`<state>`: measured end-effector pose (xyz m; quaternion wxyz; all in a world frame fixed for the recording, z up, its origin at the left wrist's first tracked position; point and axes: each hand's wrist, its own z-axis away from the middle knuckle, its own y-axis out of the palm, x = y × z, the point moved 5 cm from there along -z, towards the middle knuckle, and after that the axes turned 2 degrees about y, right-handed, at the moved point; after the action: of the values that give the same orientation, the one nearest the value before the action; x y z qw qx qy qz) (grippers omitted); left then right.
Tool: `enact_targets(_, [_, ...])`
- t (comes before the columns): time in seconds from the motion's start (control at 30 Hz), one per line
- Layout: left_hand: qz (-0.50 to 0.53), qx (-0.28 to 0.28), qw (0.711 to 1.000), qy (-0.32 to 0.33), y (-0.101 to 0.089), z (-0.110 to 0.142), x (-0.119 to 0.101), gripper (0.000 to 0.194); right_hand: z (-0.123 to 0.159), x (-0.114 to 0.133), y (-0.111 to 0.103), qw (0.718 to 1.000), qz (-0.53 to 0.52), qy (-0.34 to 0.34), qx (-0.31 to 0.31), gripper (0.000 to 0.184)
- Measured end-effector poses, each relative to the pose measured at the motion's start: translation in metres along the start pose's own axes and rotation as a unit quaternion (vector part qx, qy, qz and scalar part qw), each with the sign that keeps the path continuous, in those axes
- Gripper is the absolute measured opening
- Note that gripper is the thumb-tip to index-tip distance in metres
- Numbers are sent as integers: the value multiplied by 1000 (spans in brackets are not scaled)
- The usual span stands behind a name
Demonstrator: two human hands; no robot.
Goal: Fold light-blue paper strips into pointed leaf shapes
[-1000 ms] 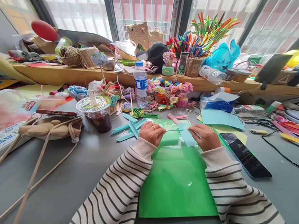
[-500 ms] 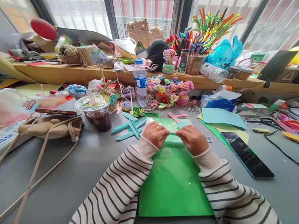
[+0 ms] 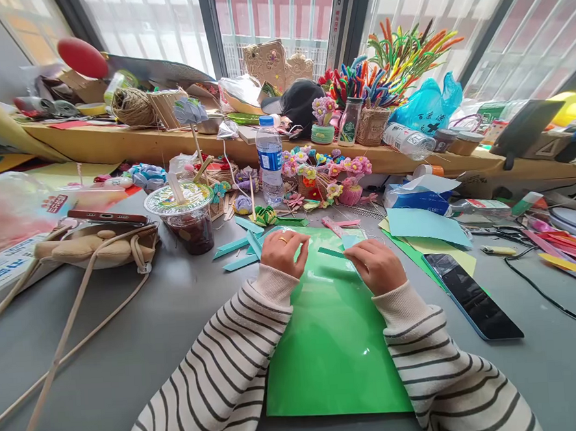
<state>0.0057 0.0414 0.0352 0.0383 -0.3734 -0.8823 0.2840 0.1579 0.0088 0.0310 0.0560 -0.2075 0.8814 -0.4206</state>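
Note:
A narrow green paper strip (image 3: 330, 252) sticks out to the left from my right hand (image 3: 378, 267), which pinches its end between thumb and fingertips. My left hand (image 3: 283, 253) is off to the left of the strip, its thumb and bent fingers a little apart with nothing in them. Both hands are above a shiny green sheet (image 3: 333, 362) on the grey table. Folded light-blue paper strips (image 3: 238, 246) lie just left of my left hand. Beyond my right hand rests a pink tool (image 3: 334, 226), its kind unclear.
A lidded cup of dark drink (image 3: 188, 228) and a water bottle (image 3: 270, 161) stand behind the strips. On the right lie a phone (image 3: 471, 295) and coloured paper (image 3: 428, 226). Crochet flowers (image 3: 334, 173) sit at the back below a crowded ledge (image 3: 166, 141). A bag (image 3: 95, 248) with long straps lies left.
My left hand has let go of the green strip and moved away to the left. My right hand still pinches it, shifted slightly right.

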Motion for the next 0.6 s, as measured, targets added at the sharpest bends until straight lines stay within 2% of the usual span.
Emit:
enact_targets(0.13, [66, 84, 989, 105, 10, 0, -14, 18, 0, 7, 2, 999, -26, -26, 0, 16])
enact_targets(0.2, [72, 102, 985, 120, 13, 1, -16, 16, -1, 10, 2, 999, -35, -32, -4, 16])
enact_targets(0.37, [49, 74, 992, 89, 9, 1, -11, 14, -1, 4, -2, 1000, -14, -7, -12, 16])
enact_targets(0.6, [22, 33, 998, 51, 5, 2, -3, 13, 4, -23, -15, 992, 73, 64, -77, 17])
